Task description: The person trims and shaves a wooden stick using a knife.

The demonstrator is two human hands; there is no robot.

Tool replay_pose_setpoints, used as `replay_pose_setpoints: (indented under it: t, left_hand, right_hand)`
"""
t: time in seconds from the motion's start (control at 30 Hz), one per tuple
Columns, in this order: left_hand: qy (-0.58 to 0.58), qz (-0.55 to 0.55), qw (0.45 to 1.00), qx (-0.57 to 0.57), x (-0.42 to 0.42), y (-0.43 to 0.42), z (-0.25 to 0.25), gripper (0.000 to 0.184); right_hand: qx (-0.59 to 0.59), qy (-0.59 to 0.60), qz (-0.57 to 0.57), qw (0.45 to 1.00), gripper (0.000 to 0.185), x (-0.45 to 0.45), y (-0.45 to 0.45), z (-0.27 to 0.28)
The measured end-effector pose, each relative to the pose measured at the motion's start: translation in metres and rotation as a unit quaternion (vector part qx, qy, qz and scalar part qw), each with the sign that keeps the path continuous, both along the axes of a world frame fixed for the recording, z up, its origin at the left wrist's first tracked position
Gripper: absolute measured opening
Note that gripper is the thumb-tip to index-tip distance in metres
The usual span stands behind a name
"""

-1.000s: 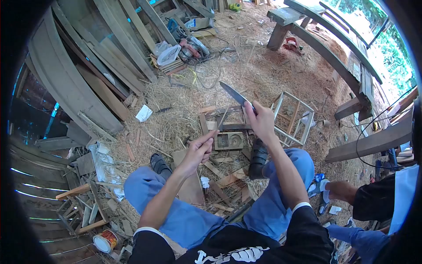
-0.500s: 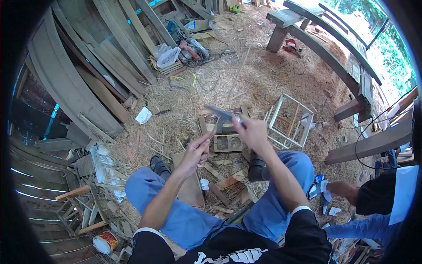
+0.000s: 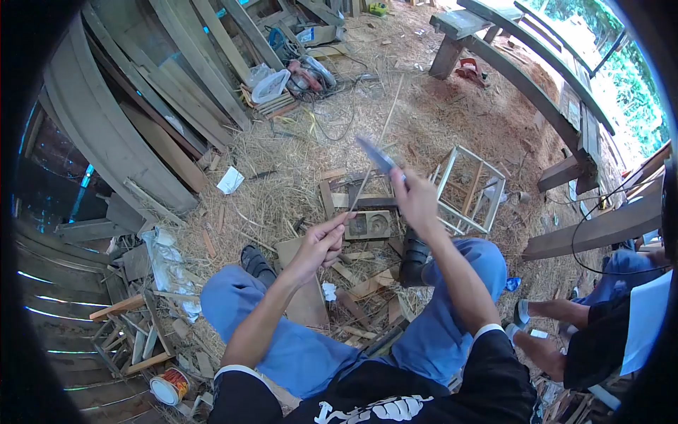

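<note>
The left hand (image 3: pixel 321 247) pinches a thin stick (image 3: pixel 361 191), which slants forward from the grasp; its far end is hard to trace against the floor (image 3: pixel 459 116). The right hand (image 3: pixel 418 203) grips a knife (image 3: pixel 376 156), blurred, angled forward and left, its handle mostly covered.

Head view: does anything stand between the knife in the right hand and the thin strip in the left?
Nothing visible does. The knife in the right hand shows unobstructed near the thin strip pointing out from the left hand; whether they touch, I cannot tell.
</note>
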State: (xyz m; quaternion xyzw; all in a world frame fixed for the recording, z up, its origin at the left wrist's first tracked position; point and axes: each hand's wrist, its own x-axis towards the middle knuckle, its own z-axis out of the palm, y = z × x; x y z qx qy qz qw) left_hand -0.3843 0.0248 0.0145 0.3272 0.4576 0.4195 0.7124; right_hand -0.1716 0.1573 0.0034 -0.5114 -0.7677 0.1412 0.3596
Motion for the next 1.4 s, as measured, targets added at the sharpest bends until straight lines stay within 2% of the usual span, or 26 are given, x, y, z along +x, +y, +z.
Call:
replay_pose_setpoints:
  t: [0.1, 0.2, 0.23, 0.37, 0.47, 0.63, 0.73, 0.77, 0.97, 1.07, 1.17, 1.27, 1.3, 1.37, 1.4]
  left_hand:
    - [0.016, 0.01, 1.0, -0.009, -0.003, 0.002, -0.004, 0.043]
    - [0.029, 0.009, 1.0, -0.003, -0.001, 0.002, -0.008, 0.043]
    - [0.021, 0.004, 1.0, 0.003, 0.001, 0.002, -0.006, 0.043]
    - [0.024, -0.01, 1.0, -0.003, 0.002, -0.004, -0.006, 0.042]
    - [0.021, -0.015, 1.0, -0.012, 0.003, -0.008, -0.003, 0.041]
    - [0.019, 0.001, 1.0, -0.004, -0.002, -0.007, -0.005, 0.041]
    - [0.02, -0.001, 1.0, -0.006, -0.002, -0.008, -0.007, 0.041]
    - [0.02, -0.002, 1.0, -0.009, -0.002, -0.009, -0.008, 0.041]
    - [0.026, 0.018, 0.999, 0.006, -0.004, -0.004, -0.013, 0.04]
    - [0.044, 0.011, 0.999, 0.024, -0.003, -0.002, -0.015, 0.04]
    - [0.17, 0.002, 0.978, 0.116, -0.005, 0.005, -0.032, 0.038]
    - [0.177, -0.041, 0.978, 0.106, -0.017, 0.009, -0.034, 0.038]
    - [0.159, -0.058, 0.984, 0.064, -0.022, 0.009, -0.024, 0.038]
    - [0.121, -0.095, 0.988, -0.022, -0.028, 0.007, 0.0, 0.038]
    - [0.137, -0.093, 0.986, -0.002, -0.031, 0.007, -0.007, 0.037]
  right_hand:
    - [0.005, -0.055, 0.077, 0.996, 0.032, -0.008, -0.023, -0.011]
    - [0.016, -0.028, 0.014, 0.999, 0.034, 0.0, 0.005, -0.006]
    - [-0.046, 0.037, -0.031, 0.998, 0.038, 0.001, 0.013, 0.002]
    - [-0.053, 0.01, -0.024, 0.998, 0.04, 0.001, -0.002, -0.018]
    - [-0.047, -0.012, -0.003, 0.999, 0.04, 0.006, -0.008, -0.01]
    - [-0.037, -0.011, 0.003, 0.999, 0.039, 0.01, 0.003, -0.002]
    - [-0.041, 0.032, 0.012, 0.999, 0.038, 0.001, -0.009, -0.009]
    - [-0.04, -0.014, 0.004, 0.999, 0.038, 0.001, -0.011, -0.008]
    - [-0.006, 0.016, 0.006, 1.0, 0.028, 0.001, -0.007, 0.003]
    - [0.098, 0.009, 0.033, 0.995, 0.021, 0.002, -0.005, 0.011]
    - [0.122, 0.046, 0.017, 0.991, 0.023, 0.009, 0.006, 0.014]
    - [0.107, -0.019, 0.015, 0.994, 0.027, 0.019, 0.006, 0.024]
    - [0.06, -0.03, 0.024, 0.997, 0.031, 0.023, 0.006, 0.024]
    - [0.051, -0.047, 0.055, 0.996, 0.028, 0.03, 0.008, 0.023]
    - [0.045, -0.055, 0.07, 0.995, 0.027, 0.033, 0.008, 0.022]
